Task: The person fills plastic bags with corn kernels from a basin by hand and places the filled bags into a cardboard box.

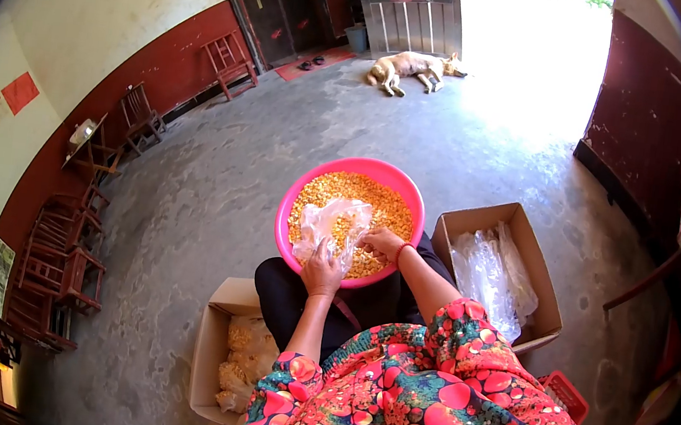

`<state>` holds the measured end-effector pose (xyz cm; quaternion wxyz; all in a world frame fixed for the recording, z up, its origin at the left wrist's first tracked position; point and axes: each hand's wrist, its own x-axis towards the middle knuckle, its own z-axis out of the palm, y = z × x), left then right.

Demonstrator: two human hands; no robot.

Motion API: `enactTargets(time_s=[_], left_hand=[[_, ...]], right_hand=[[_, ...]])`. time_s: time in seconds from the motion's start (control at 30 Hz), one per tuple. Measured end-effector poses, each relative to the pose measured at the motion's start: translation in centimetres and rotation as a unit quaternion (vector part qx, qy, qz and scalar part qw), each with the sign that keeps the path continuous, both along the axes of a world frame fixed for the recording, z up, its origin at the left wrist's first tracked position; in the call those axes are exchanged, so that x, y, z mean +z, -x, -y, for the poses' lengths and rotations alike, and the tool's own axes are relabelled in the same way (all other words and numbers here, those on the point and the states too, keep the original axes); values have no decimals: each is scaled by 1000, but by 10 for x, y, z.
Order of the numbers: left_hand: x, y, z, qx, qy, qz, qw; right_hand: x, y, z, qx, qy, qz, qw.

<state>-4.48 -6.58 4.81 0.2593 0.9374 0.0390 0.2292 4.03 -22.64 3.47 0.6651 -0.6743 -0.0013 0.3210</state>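
Observation:
A pink basin (283,221) full of yellow corn kernels (352,185) rests on my lap. Over the kernels is a clear plastic bag (328,218), its film crumpled and some kernels showing through. My left hand (322,272) is closed on the bag's near side at the basin's front rim. At the bag's right edge, my right hand (384,244), with a red band at the wrist, has its fingers bent and pinching the film; their tips are partly hidden.
To my right stands a cardboard box (546,290) of flat clear bags (486,279). Another cardboard box (206,357), at my left, holds bags filled with kernels (246,360). A dog (411,69) lies by the doorway. Wooden chairs (66,261) line the left wall.

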Motion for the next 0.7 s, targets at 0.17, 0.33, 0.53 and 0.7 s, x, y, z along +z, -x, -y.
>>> enactTargets(time_s=[0.17,0.33,0.53,0.7], left_hand=[[-10,-4,-3,-4,7,39,999],[-13,-5,-4,-7,16,40,999],[-9,-3,-4,-1,33,2,999],[-14,-6,-5,-16,26,37,999]], right_hand=[[-11,-14,-1,-14,-5,-76,997],[1,-22,-18,-2,-126,-49,991],[31,-27,-60,-35,126,236,963],[8,-6,-41,-54,104,173,978]])
